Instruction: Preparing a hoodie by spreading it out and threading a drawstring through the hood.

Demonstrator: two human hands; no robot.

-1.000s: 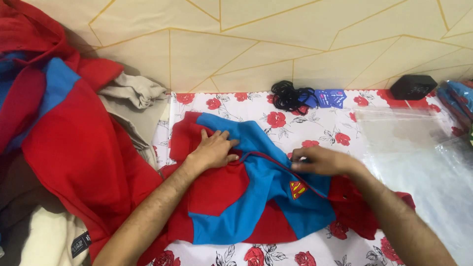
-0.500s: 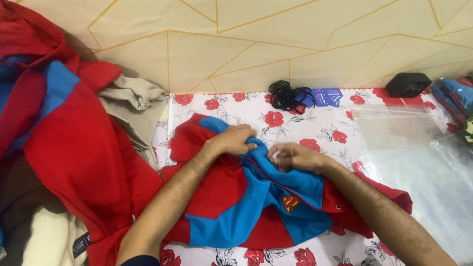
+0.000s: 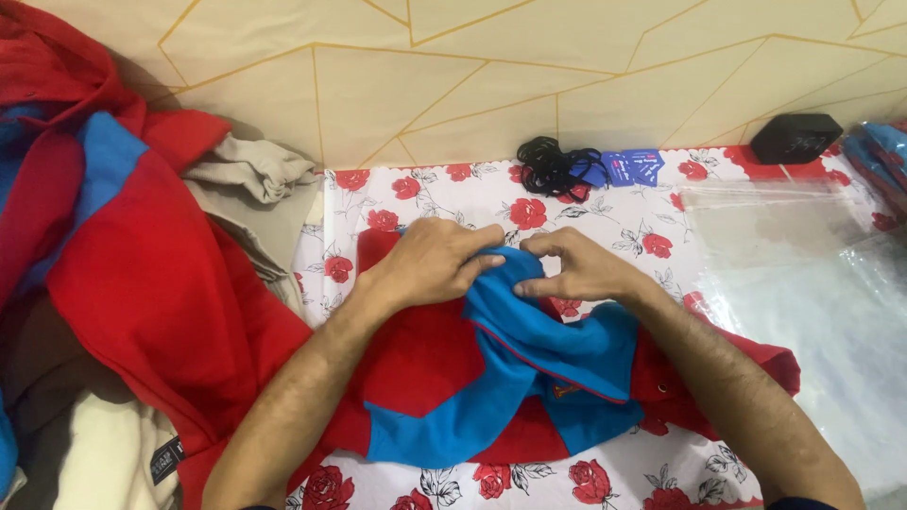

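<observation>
On the floral-covered table [image 3: 586,203], mid-scene, the left hand [image 3: 430,264] and right hand [image 3: 581,269] are meeting over a red-and-blue garment [image 3: 472,378] — each grip pinching a fold of its blue fabric at the far edge. Left of it a pile of red clothes [image 3: 142,283] is sitting; clear plastic bags [image 3: 803,274] are lying right.
</observation>
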